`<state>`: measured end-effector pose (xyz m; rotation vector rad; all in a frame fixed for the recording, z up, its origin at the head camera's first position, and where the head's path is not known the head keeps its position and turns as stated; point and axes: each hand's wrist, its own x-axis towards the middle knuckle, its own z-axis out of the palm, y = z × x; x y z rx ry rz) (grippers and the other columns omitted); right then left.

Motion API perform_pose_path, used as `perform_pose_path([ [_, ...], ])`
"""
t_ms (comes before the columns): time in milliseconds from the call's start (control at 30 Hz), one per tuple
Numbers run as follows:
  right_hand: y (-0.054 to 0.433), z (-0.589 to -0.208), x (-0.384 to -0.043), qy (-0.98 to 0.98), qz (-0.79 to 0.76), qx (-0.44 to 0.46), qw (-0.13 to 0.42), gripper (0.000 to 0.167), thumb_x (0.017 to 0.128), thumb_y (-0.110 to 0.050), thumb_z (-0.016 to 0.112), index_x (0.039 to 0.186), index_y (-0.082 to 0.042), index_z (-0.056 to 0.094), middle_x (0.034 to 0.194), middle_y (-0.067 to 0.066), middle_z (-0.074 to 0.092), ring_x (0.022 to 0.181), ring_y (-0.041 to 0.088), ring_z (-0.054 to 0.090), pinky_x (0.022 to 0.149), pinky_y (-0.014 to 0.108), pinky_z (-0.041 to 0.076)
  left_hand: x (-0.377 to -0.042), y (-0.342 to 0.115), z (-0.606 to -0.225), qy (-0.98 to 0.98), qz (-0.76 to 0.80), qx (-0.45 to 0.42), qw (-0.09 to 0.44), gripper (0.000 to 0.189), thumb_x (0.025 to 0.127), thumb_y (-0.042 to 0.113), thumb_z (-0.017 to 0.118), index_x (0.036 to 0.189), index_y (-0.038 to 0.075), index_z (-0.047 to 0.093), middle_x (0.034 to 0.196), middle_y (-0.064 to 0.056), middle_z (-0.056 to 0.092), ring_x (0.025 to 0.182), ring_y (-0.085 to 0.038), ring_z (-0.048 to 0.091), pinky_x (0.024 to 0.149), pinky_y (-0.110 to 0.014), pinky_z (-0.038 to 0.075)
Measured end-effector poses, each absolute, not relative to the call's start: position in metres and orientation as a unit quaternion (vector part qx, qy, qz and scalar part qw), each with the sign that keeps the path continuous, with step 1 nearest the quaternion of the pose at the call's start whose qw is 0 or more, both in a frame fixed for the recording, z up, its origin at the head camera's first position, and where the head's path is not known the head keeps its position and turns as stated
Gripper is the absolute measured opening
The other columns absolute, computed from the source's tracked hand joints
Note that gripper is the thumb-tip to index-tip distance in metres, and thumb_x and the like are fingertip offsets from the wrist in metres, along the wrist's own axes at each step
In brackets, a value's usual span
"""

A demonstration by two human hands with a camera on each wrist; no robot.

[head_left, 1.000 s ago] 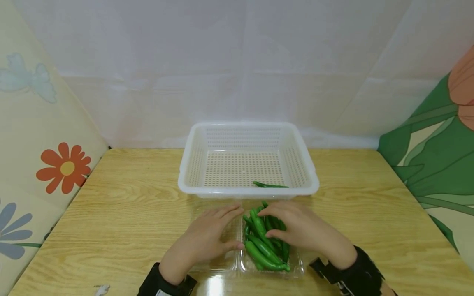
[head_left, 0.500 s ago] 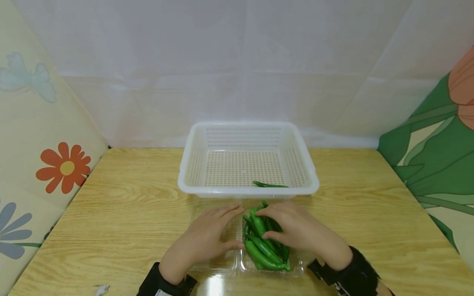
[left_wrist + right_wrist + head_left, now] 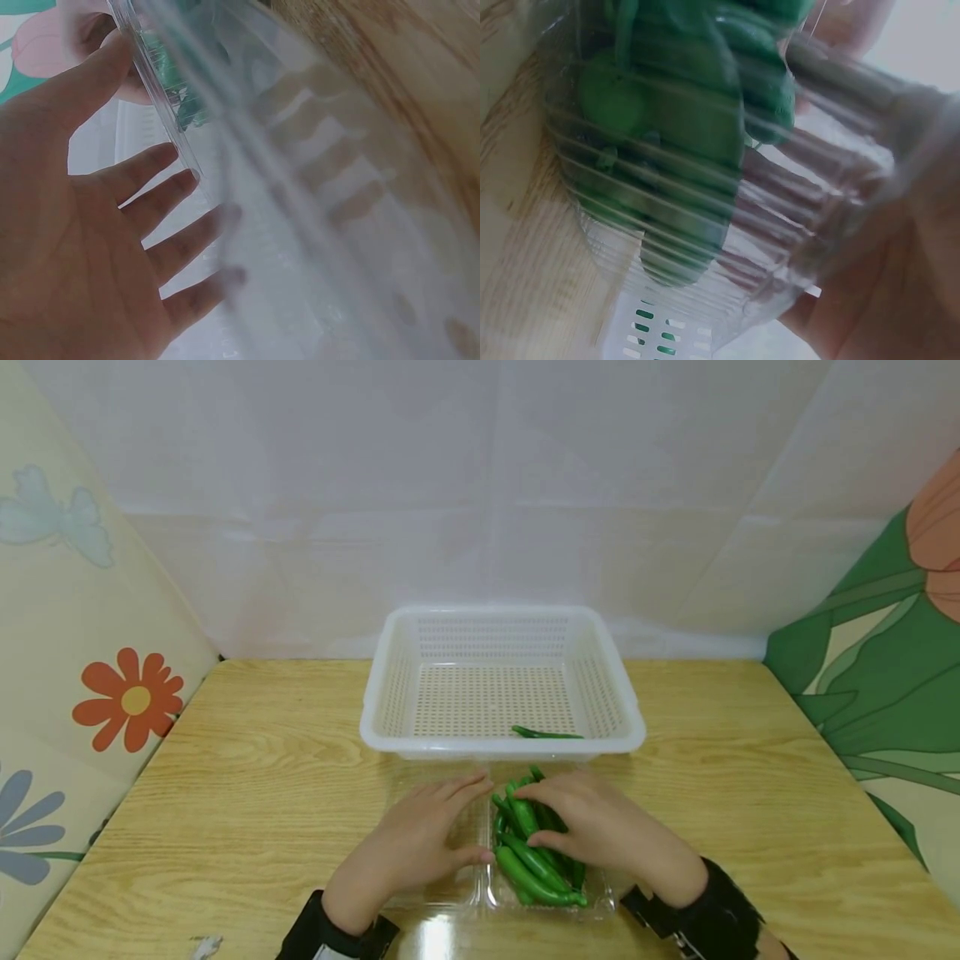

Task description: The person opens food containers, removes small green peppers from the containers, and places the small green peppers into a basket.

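Note:
A clear plastic clamshell box (image 3: 600, 906) lies with its lid folded out to the left, its right half heaped with green chili peppers (image 3: 532, 877). My left hand (image 3: 423, 835) is spread over the left half, fingers straight, with fingertips and thumb at the middle fold; the left wrist view shows nothing in its palm. Across the upper right of the pepper pile lies my right hand (image 3: 600, 814), its fingers loosely bent and the thumb apart, touching the peppers. In the right wrist view, its fingers (image 3: 780, 202) show through the ribbed plastic wall beside the peppers (image 3: 682, 187). The palm hides some peppers.
A white perforated basket (image 3: 502, 747) stands just behind the box, with a green chili pepper (image 3: 547, 735) near its front wall. The wooden table (image 3: 247, 810) meets a white cloth backdrop behind. A small pale scrap (image 3: 206, 947) marks the front left.
My right hand has shifted slightly left over the peppers. The left hand, box and basket stay in place.

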<state>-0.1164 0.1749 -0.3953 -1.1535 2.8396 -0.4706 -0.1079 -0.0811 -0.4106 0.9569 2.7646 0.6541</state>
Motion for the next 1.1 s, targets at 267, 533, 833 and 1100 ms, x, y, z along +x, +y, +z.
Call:
perform_pose_path([
  [267, 0.1734, -0.3963, -0.1159, 0.916, -0.150, -0.371, 0.021, 0.055, 0.083, -0.033, 0.080, 0.130, -0.009, 0.064, 0.121, 0.004, 0.069, 0.105, 0.020, 0.066, 0.089, 0.042, 0.055, -0.1076, -0.0813, -0.4104, 0.919, 0.219, 0.318, 0.072, 0.079, 0.087, 0.054, 0.068, 0.153, 0.020, 0.040, 0.159, 0.000, 0.034, 0.140, -0.026, 0.039, 0.114, -0.054, 0.031],
  [533, 0.1718, -0.3958, -0.1150, 0.914, -0.157, -0.374, 0.024, 0.053, 0.084, -0.028, 0.080, 0.130, -0.009, 0.063, 0.121, 0.005, 0.069, 0.106, 0.021, 0.065, 0.089, 0.044, 0.055, -0.1074, -0.0814, -0.4107, 0.920, 0.220, 0.316, 0.074, 0.079, 0.087, 0.055, 0.067, 0.153, 0.020, 0.040, 0.159, 0.001, 0.033, 0.140, -0.027, 0.038, 0.114, -0.055, 0.031],
  [833, 0.1703, -0.3958, -0.1145, 0.908, -0.177, -0.379, 0.027, 0.046, 0.085, -0.023, 0.079, 0.127, -0.008, 0.065, 0.119, 0.003, 0.069, 0.105, 0.018, 0.065, 0.087, 0.040, 0.056, -0.1069, -0.0812, -0.4111, 0.921, 0.221, 0.313, 0.073, 0.080, 0.086, 0.055, 0.068, 0.152, 0.020, 0.041, 0.159, 0.002, 0.033, 0.139, -0.027, 0.040, 0.113, -0.055, 0.032],
  [1100, 0.1695, -0.3973, -0.1143, 0.902, -0.179, -0.392, -0.004, 0.042, 0.085, -0.027, 0.080, 0.122, -0.010, 0.066, 0.118, 0.000, 0.068, 0.106, 0.018, 0.064, 0.089, 0.041, 0.056, -0.1071, -0.0815, -0.4108, 0.921, 0.218, 0.313, 0.073, 0.080, 0.087, 0.056, 0.067, 0.152, 0.020, 0.040, 0.159, 0.002, 0.034, 0.139, -0.027, 0.041, 0.113, -0.055, 0.033],
])
